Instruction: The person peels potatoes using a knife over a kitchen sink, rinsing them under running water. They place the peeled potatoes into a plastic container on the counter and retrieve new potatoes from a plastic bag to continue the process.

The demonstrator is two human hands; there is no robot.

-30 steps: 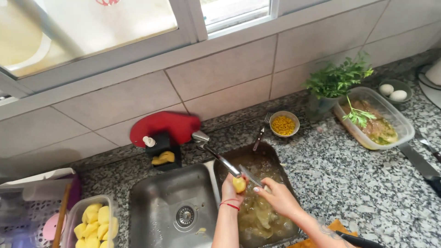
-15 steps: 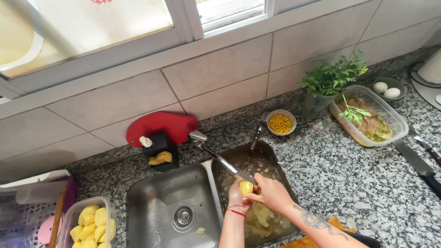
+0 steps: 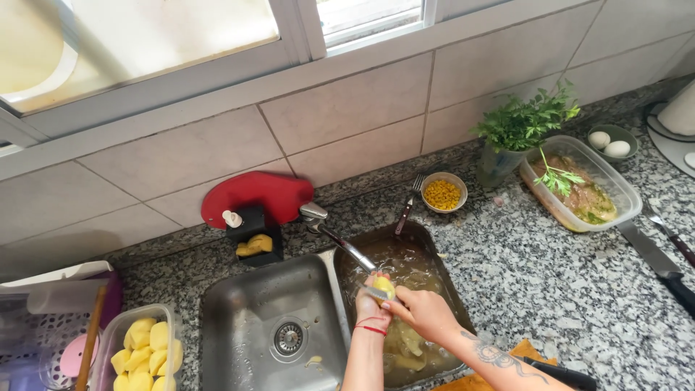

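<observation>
Two eggs (image 3: 608,144), one fork (image 3: 407,205), one corn bowl (image 3: 443,192), two basins (image 3: 271,326).

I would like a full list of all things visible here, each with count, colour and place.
peeled potato: one, yellow, between both hands over the right basin
steel double sink: one, grey, centre
peels: several, pale, in the right basin
plastic tub of potato pieces: one, clear, left
bowl of corn: one, yellow, behind the sink
herb bunch: one, green, right
tray of marinated food: one, clear, right
eggs: two, white, far right
left hand: one, holding the potato
right hand: one, on the potato
</observation>
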